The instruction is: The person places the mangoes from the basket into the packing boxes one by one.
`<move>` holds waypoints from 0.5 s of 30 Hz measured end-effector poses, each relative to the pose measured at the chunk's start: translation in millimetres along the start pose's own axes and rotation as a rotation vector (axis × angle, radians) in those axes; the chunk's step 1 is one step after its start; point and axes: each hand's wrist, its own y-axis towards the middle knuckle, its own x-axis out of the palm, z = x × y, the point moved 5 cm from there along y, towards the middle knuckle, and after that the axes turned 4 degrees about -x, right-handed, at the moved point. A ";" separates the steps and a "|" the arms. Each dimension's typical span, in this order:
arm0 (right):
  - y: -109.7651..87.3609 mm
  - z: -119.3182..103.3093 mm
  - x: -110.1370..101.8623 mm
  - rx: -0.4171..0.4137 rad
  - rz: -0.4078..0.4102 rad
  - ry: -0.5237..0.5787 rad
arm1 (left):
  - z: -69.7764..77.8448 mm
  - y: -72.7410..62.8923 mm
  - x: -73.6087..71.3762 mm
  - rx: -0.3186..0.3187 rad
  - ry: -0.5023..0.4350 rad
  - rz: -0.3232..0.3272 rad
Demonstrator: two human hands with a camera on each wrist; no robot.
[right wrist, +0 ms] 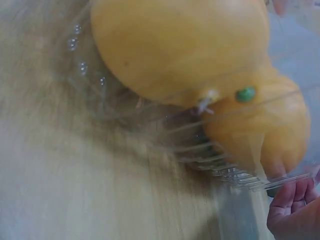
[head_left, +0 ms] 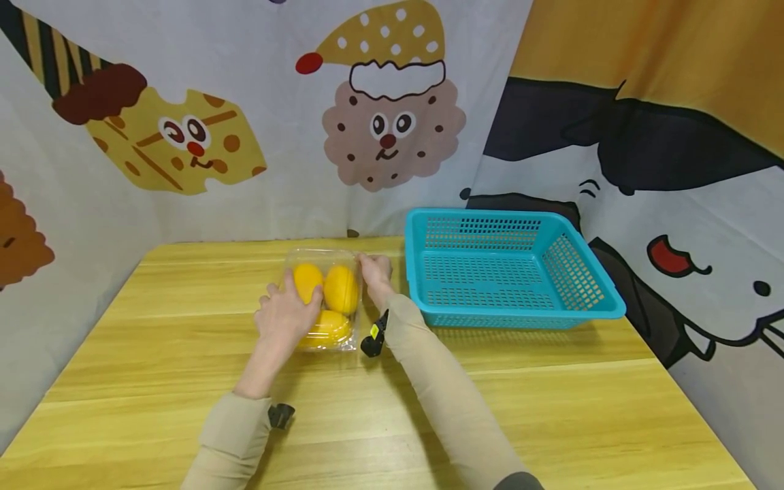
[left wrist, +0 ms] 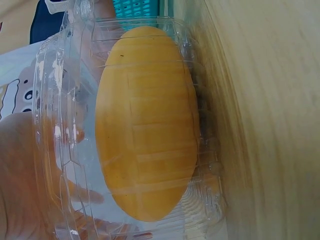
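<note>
A clear plastic clamshell box [head_left: 323,256] stands on the table with three yellow fruits [head_left: 340,290] visible inside. My left hand [head_left: 286,312] rests over its left side, thumb and index finger spread on the lid; in the left wrist view the palm lies against the clear plastic beside one oval yellow fruit [left wrist: 147,125]. At the box's far right edge, my right hand [head_left: 375,272] pinches the rim with curled fingers. The right wrist view shows that hand [right wrist: 295,212] at the plastic edge, near a fruit with a green stem spot [right wrist: 245,94].
A turquoise perforated basket [head_left: 508,316] stands on the table close to the right of my right hand. The wooden table [head_left: 159,354] ends at the back against a cartoon-printed curtain [head_left: 275,218]. Black wrist cameras [head_left: 373,337] sit on both wrists.
</note>
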 end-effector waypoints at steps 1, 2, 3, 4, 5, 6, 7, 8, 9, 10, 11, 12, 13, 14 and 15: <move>0.2 -0.6 -0.1 -0.008 0.003 -0.006 | 0.2 -0.1 -0.3 0.000 0.001 0.000; 0.3 -1.4 -0.1 -0.014 0.002 -0.011 | 0.0 0.0 -0.4 0.000 0.003 0.000; 0.4 -2.0 -0.2 -0.021 0.002 -0.014 | 0.1 -0.1 -0.6 0.000 0.005 -0.001; 0.4 -2.6 -0.3 -0.025 0.000 -0.016 | 0.2 -0.1 -0.7 0.001 0.006 -0.002; 0.3 -3.0 -0.6 -0.028 0.001 -0.019 | 0.3 -0.2 -0.7 0.002 0.005 -0.001; 0.3 -3.3 -1.0 -0.031 0.003 -0.018 | 0.3 -0.2 -0.6 0.003 0.004 0.000; 0.5 -3.4 -1.1 -0.031 0.004 -0.020 | 0.5 -0.3 -0.5 0.004 0.003 0.000; 0.5 -3.5 -1.3 -0.028 0.005 -0.019 | 0.5 -0.3 -0.5 0.004 0.002 0.001; 0.4 -3.5 -1.4 -0.027 0.009 -0.016 | 0.7 -0.5 -0.6 0.006 0.000 0.003; 0.4 -3.4 -1.4 -0.024 0.009 -0.017 | 0.7 -0.5 -0.6 0.007 -0.001 0.005; 0.2 -3.2 -1.4 -0.023 0.012 -0.014 | 0.8 -0.6 -0.6 0.007 -0.002 0.006; 0.1 -3.1 -1.3 -0.020 0.013 -0.011 | 0.8 -0.7 -0.8 0.007 -0.003 0.007; -0.2 -2.9 -0.9 -0.015 0.011 -0.008 | 0.7 -0.7 -0.9 0.006 -0.004 0.008; -0.5 -2.8 -0.8 -0.012 0.011 -0.006 | 0.6 -0.7 -0.9 0.005 -0.003 0.009; -1.1 -2.4 -0.5 -0.007 0.009 -0.008 | 0.5 -0.8 -1.0 0.005 -0.003 0.008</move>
